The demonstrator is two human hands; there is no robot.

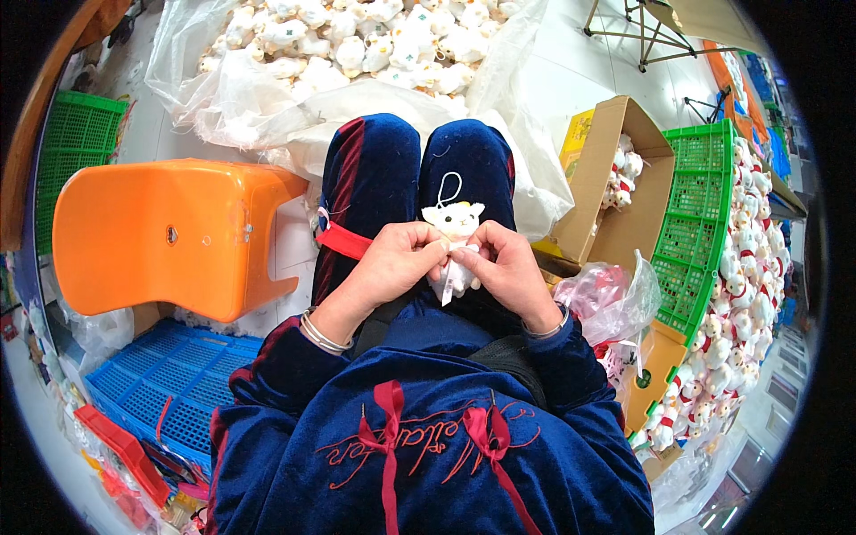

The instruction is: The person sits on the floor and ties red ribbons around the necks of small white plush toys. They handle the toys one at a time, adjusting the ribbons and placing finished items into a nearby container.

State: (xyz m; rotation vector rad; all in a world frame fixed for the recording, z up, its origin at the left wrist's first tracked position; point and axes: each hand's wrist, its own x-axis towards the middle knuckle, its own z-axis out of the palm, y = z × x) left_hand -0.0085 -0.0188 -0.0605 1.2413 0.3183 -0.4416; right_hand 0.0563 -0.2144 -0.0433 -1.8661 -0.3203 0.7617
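- Left hand and right hand: fingertips pinched on white plush toy, over lap.
- Orange stool: edge near left knee.
- Cardboard box: edge apart from right hand.

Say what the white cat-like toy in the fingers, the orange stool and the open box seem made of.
White cat-like toy: probably soft plush fabric, matte, judging by its fuzzy outline; any stuffing is hidden.
Orange stool: likely moulded plastic, glossy, given its bright highlights and smooth rounded edges.
Open box: looks like cardboard, with matte brown inner walls.
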